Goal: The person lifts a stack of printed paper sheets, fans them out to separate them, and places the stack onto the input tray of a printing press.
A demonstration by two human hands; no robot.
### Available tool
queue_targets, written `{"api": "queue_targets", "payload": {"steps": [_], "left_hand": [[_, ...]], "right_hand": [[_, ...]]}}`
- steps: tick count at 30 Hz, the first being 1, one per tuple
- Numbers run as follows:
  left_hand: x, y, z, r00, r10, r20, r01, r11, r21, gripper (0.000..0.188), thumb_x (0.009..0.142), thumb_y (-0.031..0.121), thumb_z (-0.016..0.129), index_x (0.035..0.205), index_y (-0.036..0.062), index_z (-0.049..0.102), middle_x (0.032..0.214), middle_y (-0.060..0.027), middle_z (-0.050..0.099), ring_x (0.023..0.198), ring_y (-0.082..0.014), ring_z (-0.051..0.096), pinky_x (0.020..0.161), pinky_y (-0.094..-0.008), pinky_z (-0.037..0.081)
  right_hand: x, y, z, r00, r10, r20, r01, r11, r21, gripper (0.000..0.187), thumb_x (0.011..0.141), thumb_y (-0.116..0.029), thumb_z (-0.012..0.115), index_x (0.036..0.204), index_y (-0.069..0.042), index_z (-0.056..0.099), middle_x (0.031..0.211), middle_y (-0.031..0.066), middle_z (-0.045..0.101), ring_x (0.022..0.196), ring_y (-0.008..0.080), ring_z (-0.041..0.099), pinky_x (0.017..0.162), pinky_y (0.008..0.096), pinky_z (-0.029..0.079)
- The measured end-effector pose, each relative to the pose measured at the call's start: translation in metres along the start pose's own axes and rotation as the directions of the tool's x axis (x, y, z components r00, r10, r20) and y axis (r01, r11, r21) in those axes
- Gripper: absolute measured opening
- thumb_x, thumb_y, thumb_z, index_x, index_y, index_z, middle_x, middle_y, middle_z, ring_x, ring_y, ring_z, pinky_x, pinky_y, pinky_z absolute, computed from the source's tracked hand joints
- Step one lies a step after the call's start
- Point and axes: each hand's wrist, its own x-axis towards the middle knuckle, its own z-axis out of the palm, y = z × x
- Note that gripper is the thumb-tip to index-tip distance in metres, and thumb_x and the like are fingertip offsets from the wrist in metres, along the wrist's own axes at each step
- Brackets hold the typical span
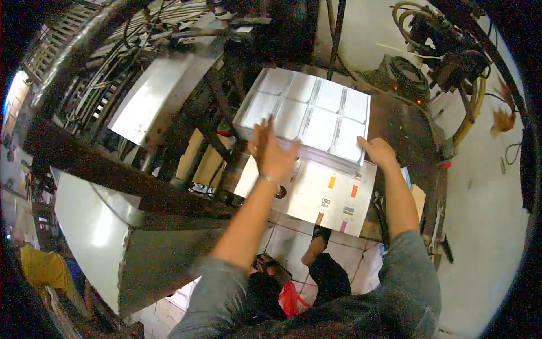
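A thick stack of white printed sheets, divided into label-like panels, lies on a dark work surface. My left hand is over the stack's near left edge, fingers apart and a little blurred; I make out nothing in it. At the near right corner, my right hand grips the stack's edge. Its thumb rests on the top, and its other fingers are bent and partly hidden. Nearer to me, partly under the stack, is a cream printed sheet with small orange, brown and purple marks.
A machine with metal rods and a pale metal plate stands on the left. A large grey metal guard juts out nearer me. Coiled cable and hoses lie at the far right, beside a pale wall. Tiled floor shows below.
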Motion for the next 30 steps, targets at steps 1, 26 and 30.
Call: {"api": "queue_targets", "payload": {"steps": [1,26,30], "left_hand": [[-0.017,0.011,-0.010,0.998,0.031,0.060,-0.022,0.989,-0.147,0.084,0.068,0.035,0.070,0.134,0.0066,0.027,0.134,-0.0211,0.034,0.126,-0.0327,0.030,0.103,-0.0508,0.020],[-0.489,-0.098,-0.236,0.681,-0.543,0.492,0.701,0.679,-0.221,0.081,0.077,0.058,0.052,0.134,0.0045,0.030,0.130,-0.0230,0.040,0.120,-0.0328,0.040,0.099,-0.0354,0.031],[-0.504,-0.136,-0.253,0.600,-0.609,0.519,0.793,0.540,-0.283,0.070,0.079,0.051,0.052,0.126,0.0009,0.042,0.117,-0.0226,0.052,0.108,-0.0305,0.051,0.092,-0.0351,0.039]], "right_hand": [[0.001,0.004,0.001,0.999,0.009,-0.043,-0.009,1.000,0.002,0.075,0.074,-0.068,0.041,0.079,0.003,0.065,0.089,0.0256,0.061,0.086,0.0381,0.060,0.079,0.0454,0.045],[-0.292,-0.187,-0.022,0.269,-0.835,-0.481,0.960,0.193,0.201,0.032,0.083,-0.007,0.055,0.112,0.007,0.053,0.114,0.0166,0.056,0.109,0.0260,0.050,0.098,0.0367,0.033],[-0.391,-0.295,-0.055,-0.198,-0.897,-0.396,0.978,-0.207,-0.020,0.037,0.084,-0.011,0.052,0.115,0.008,0.050,0.120,0.0179,0.052,0.114,0.0272,0.046,0.098,0.0377,0.032]]}}
